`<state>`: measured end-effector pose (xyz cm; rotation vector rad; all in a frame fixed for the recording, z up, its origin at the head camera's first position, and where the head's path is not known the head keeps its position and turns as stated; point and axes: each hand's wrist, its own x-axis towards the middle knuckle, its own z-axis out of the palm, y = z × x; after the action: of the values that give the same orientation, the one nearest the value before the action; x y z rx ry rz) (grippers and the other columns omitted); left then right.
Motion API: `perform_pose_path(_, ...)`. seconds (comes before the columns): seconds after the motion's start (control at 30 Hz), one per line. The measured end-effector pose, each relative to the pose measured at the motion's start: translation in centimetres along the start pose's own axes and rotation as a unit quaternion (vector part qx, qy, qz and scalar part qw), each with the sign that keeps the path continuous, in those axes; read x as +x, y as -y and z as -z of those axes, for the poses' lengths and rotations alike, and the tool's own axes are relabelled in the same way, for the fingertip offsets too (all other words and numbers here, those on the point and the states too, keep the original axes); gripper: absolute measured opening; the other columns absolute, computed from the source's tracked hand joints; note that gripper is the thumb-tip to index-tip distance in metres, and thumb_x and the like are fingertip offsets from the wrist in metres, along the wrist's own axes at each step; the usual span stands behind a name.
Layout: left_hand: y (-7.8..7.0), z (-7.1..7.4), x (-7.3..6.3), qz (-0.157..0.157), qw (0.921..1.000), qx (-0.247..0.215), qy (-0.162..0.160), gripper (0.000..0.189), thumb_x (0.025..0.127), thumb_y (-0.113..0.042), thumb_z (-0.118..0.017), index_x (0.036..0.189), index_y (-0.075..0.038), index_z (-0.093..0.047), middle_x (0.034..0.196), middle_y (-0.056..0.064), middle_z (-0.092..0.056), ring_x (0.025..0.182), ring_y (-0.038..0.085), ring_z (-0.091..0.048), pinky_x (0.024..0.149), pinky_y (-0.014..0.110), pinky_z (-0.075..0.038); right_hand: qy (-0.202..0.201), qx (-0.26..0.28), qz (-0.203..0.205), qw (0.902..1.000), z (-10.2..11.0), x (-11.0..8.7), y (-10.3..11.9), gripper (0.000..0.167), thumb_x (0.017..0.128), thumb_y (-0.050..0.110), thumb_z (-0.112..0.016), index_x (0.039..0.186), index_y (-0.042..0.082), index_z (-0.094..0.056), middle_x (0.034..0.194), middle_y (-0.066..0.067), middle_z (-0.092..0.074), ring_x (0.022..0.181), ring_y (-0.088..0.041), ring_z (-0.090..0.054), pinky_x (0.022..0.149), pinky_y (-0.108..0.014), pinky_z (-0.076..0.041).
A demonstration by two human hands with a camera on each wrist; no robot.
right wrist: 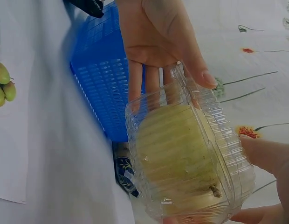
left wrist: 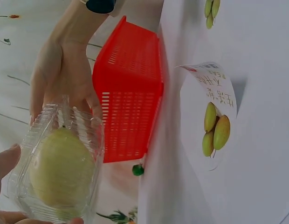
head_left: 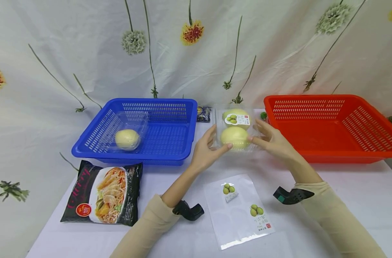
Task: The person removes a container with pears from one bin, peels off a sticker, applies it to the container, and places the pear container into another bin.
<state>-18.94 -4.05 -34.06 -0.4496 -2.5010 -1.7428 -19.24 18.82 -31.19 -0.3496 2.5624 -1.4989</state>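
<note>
A clear plastic clamshell box (head_left: 217,143) is raised between both hands, with two large pale yellow-green fruits (head_left: 235,137) inside. Across the far fruit lies a white label (head_left: 236,119) printed with green fruit. My left hand (head_left: 204,150) grips the box's left side, thumb at its near corner. On the opposite side, my right hand (head_left: 273,141) holds it with fingers and thumb. In the right wrist view the left fingers (right wrist: 153,81) pass behind the lidded box. Below on the table lies a white sticker sheet (head_left: 237,215) with fruit-printed labels.
At the left stands a blue basket (head_left: 170,157) holding another clear box (head_left: 123,120) with a pale fruit. The red basket (head_left: 347,157) is at the right. A black noodle bag (head_left: 115,193) lies front left. Behind the held box is a small dark packet (head_left: 203,115).
</note>
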Motion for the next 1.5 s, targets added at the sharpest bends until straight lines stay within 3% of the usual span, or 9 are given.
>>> perform_pose_path(0.23, -0.8, -0.3, 0.3, -0.004, 0.9997, -0.014, -0.018, 0.083, 0.08, -0.028, -0.074, 0.147, -0.007, -0.03, 0.15, 0.013, -0.032, 0.13, 0.033, -0.041, 0.095, 0.037, -0.047, -0.019, 0.005, 0.0, 0.9998, 0.4, 0.0, 0.4, 0.08, 0.091, 0.032, -0.059, 0.153, 0.017, -0.01, 0.155, -0.016, -0.018, 0.133, -0.045, -0.029, 0.103, -0.059, -0.031)
perform_pose_path(0.57, -2.0, -1.2, 0.7, -0.011, 0.9993, -0.028, -0.02, 0.082, 0.081, -0.028, -0.074, 0.147, -0.007, -0.031, 0.149, 0.014, -0.034, 0.129, 0.034, -0.041, 0.092, 0.037, -0.048, -0.04, 0.027, 0.019, 0.9986, 1.6, -0.4, 0.6, 0.08, 0.091, 0.033, -0.06, 0.152, 0.013, -0.014, 0.156, -0.01, -0.015, 0.14, -0.038, -0.019, 0.108, -0.056, -0.024)
perform_pose_path(0.87, -3.1, -2.4, 1.1, -0.015, 0.9986, -0.048, -0.016, 0.08, 0.081, -0.027, -0.074, 0.146, -0.008, -0.032, 0.148, 0.014, -0.034, 0.129, 0.035, -0.041, 0.09, 0.037, -0.05, -0.059, 0.031, -0.007, 0.9977, 3.1, -0.8, 0.5, 0.078, 0.091, 0.036, -0.059, 0.152, 0.02, -0.013, 0.157, -0.009, -0.015, 0.139, -0.04, -0.017, 0.105, -0.063, -0.023)
perform_pose_path(1.23, -4.3, -3.9, 1.4, -0.022, 0.9969, -0.074, -0.01, 0.077, 0.082, -0.026, -0.073, 0.146, -0.008, -0.034, 0.148, 0.011, -0.036, 0.129, 0.032, -0.042, 0.088, 0.031, -0.051, -0.091, 0.04, -0.035, 0.9945, 4.5, -1.7, 0.5, 0.072, 0.091, 0.042, -0.058, 0.15, 0.025, -0.022, 0.15, -0.01, -0.028, 0.133, -0.034, -0.025, 0.102, -0.062, -0.029)
perform_pose_path(1.5, -5.1, -5.1, 1.6, -0.024, 0.9961, -0.084, -0.001, 0.075, 0.082, -0.027, -0.072, 0.145, -0.008, -0.036, 0.148, 0.009, -0.036, 0.129, 0.028, -0.043, 0.089, 0.032, -0.051, -0.104, 0.056, -0.054, 0.9916, 5.5, -2.1, -0.3, 0.072, 0.09, 0.048, -0.056, 0.15, 0.03, -0.021, 0.145, -0.011, -0.034, 0.124, -0.027, -0.035, 0.102, -0.05, -0.036)
